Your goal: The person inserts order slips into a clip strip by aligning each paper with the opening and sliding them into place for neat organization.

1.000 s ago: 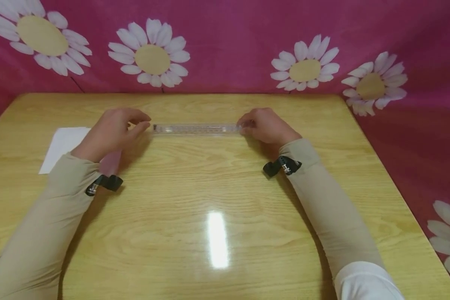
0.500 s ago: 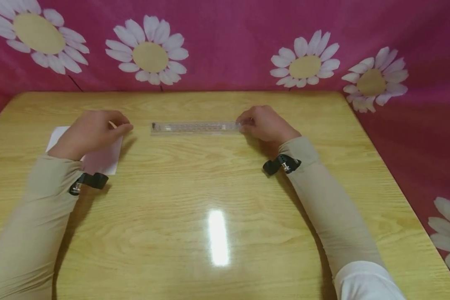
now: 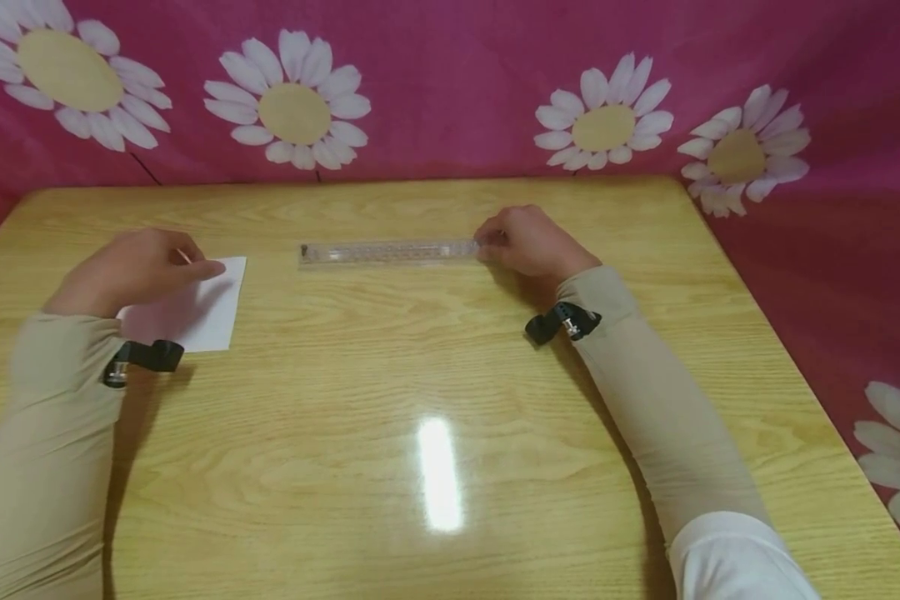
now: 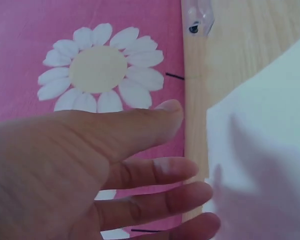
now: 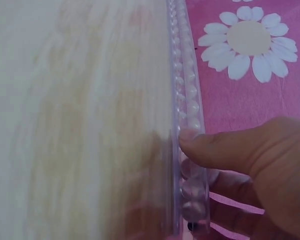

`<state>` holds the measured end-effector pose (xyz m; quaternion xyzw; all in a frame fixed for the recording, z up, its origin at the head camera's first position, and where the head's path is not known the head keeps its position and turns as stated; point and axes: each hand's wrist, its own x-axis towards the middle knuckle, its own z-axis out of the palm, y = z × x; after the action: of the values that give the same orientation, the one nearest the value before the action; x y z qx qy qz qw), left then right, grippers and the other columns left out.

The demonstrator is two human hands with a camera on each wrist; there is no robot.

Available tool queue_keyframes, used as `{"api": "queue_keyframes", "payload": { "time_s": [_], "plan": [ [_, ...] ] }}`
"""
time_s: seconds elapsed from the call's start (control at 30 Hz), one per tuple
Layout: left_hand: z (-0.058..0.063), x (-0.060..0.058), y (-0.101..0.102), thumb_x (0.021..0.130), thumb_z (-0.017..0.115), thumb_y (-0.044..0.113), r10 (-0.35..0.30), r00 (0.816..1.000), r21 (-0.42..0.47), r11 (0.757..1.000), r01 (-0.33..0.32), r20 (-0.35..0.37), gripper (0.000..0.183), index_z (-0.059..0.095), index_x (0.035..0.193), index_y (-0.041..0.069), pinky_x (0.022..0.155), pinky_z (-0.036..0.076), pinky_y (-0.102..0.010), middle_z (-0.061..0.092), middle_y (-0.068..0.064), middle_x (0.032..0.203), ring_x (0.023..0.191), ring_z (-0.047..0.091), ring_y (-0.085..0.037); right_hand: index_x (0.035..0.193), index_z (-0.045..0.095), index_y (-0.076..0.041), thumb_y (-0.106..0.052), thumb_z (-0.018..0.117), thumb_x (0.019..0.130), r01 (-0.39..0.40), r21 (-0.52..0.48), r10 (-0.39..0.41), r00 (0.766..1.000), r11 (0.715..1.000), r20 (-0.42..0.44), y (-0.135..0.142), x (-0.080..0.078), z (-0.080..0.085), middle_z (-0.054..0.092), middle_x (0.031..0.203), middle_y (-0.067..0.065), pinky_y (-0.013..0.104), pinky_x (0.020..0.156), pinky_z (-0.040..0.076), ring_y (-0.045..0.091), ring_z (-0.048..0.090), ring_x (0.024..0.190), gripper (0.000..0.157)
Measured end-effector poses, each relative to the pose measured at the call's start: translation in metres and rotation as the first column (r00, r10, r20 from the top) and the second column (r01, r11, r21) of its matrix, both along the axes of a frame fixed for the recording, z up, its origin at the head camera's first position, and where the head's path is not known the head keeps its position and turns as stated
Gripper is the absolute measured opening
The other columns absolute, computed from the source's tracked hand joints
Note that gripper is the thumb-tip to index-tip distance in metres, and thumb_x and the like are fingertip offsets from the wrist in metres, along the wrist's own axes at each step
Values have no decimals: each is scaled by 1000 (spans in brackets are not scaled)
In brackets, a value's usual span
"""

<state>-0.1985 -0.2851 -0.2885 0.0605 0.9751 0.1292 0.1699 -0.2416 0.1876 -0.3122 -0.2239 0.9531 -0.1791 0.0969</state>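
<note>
A long, narrow clear plastic strip [image 3: 390, 252], with a row of bead-like round shapes along it and a small dark spot at its end, extends across the back of the table. My right hand [image 3: 534, 242] pinches its right end. In the right wrist view, the thumb lies against one face of the clear strip [image 5: 194, 105], with the other fingers behind it. My left hand [image 3: 131, 265] is over a white sheet of paper [image 3: 213, 321], covering part of it. Its fingers are loosely bent and hold nothing in the left wrist view, the paper [image 4: 270, 150] beyond the fingertips.
A yellow wood-grain table [image 3: 390, 375] carries these things, with a bright light reflection near its front. Behind it and along its right side hangs a pink cloth [image 3: 450, 83] printed with white daisies. Dark bands with small devices [image 3: 566, 323] are on both wrists.
My left hand has moved left, away from the strip's left end to above the paper, uncovering the paper's right part. The right hand keeps its pinch on the strip, nearly still.
</note>
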Motion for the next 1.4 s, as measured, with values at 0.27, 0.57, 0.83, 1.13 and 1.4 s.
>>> {"api": "queue_keyframes", "payload": {
  "time_s": [0.27,0.57,0.83,1.13,1.4],
  "plan": [
    [6,4,-18,97,61,58,81,995,-49,996,-78,65,70,58,124,-6,70,50,-46,67,-20,93,89,58,-36,125,74,-5,-16,71,98,15,-7,-16,1000,1000,-21,10,2,0,73,126,16,45,108,52,28,66,116,30],
    [3,14,-30,89,71,61,187,977,-74,981,-180,106,78,52,121,-7,58,48,-38,63,-17,84,80,57,-34,124,75,-8,-16,69,99,16,21,-15,1000,1000,-15,14,3,4,75,123,13,44,106,52,27,65,112,28],
    [-2,17,-33,84,78,57,228,971,-84,972,-222,77,75,54,115,-7,58,47,-39,58,-17,84,83,55,-37,123,76,-7,-11,66,99,-12,38,14,998,999,-54,14,4,5,76,120,13,43,103,54,26,67,109,26],
    [-1,18,-31,87,77,55,229,962,-67,973,-221,148,76,53,118,-10,58,48,-37,59,-13,76,75,59,-32,125,75,-7,-8,65,99,-30,71,36,996,997,-80,12,5,6,75,123,14,44,106,53,27,67,111,28],
    [-3,13,-28,80,69,79,242,933,-78,970,-229,265,84,59,100,-2,58,48,-36,59,-8,71,64,59,-24,125,75,-8,-8,64,99,-17,73,22,997,997,-70,11,6,6,74,126,13,44,108,53,27,67,115,28]
  ]
}}
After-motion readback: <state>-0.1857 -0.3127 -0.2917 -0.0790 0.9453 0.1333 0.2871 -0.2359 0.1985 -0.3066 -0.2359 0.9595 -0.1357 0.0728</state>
